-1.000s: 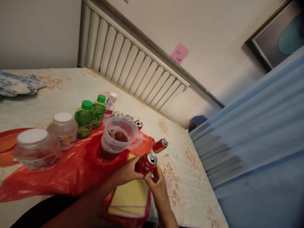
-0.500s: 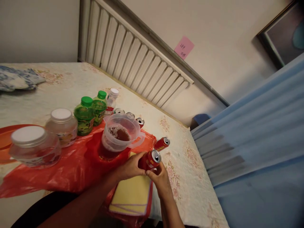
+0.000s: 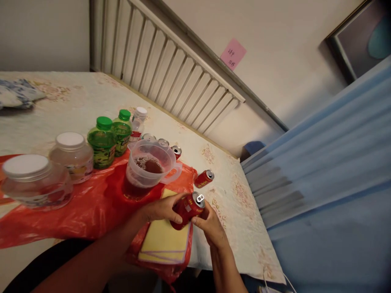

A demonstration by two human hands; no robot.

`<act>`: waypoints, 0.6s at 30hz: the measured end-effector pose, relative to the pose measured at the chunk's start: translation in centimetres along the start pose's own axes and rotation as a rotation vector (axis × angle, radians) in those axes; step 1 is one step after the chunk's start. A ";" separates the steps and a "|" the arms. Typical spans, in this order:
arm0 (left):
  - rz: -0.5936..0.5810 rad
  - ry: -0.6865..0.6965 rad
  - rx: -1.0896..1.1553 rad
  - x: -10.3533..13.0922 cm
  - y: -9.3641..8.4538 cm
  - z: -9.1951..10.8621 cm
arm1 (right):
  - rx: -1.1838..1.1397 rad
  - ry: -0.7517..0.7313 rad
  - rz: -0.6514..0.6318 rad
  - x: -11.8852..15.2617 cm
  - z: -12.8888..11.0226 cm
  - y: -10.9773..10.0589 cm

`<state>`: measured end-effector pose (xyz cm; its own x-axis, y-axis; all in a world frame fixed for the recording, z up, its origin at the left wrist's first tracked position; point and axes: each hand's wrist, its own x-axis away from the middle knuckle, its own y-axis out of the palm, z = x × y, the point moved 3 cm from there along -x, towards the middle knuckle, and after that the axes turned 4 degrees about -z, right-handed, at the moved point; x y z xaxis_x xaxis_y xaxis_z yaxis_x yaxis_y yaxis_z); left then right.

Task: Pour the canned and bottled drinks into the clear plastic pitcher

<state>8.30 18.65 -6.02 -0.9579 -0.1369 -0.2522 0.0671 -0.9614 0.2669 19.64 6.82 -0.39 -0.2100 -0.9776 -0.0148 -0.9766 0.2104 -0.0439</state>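
A red drink can (image 3: 184, 211) is held between my two hands, tilted with its silver top toward the upper right. My left hand (image 3: 163, 210) is closed round its left side, and my right hand (image 3: 213, 228) grips it from the right near the top. The pull tab (image 3: 200, 198) sticks up from the lid. Beneath the hands lie yellow cloths (image 3: 165, 243) with pale purple edging. Just beyond, a clear plastic measuring jug (image 3: 146, 173) holds dark, foamy liquid. Another red can (image 3: 204, 178) with an opened top is close behind the held one.
A red plastic sheet (image 3: 79, 213) lies under the jug. To the left are two white-lidded jars (image 3: 33, 191), two green-capped bottles (image 3: 104, 146) and a white-capped bottle (image 3: 139, 122). More cans (image 3: 176, 151) stand behind the jug. A blue curtain (image 3: 324, 171) hangs at the right.
The held can has turned in my hands, showing more of its side, and its tab now stands higher. My right hand has shifted slightly on it. The whole view has moved a little.
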 end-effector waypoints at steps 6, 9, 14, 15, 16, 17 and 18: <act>-0.022 -0.016 0.027 -0.2 0.2 -1.5 | 0.082 -0.020 0.074 0.3 0.8 -0.6; -0.033 -0.005 0.134 -0.6 0.2 -2.2 | 0.115 -0.032 0.134 0.5 1.0 -1.6; 0.067 -0.084 0.075 -0.6 -0.4 -2.1 | 0.206 -0.041 0.368 0.7 2.0 -6.0; 0.085 -0.107 0.030 -0.5 -0.5 -2.0 | 0.232 -0.040 0.416 0.6 2.3 -7.1; 0.093 -0.130 -0.007 -0.3 -0.7 -2.0 | 0.258 -0.038 0.463 0.4 2.6 -8.2; 0.097 -0.149 -0.032 -0.3 -0.8 -2.0 | 0.284 -0.039 0.513 0.1 3.0 -9.3; 0.100 -0.163 -0.047 -0.2 -1.0 -2.1 | 0.311 -0.044 0.564 -0.2 3.3 -10.4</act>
<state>9.04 19.12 -8.23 -0.9780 -0.1956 -0.0721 0.1735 -0.9555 0.2385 30.03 4.87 -3.27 -0.6787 -0.7166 -0.1606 -0.6563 0.6900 -0.3052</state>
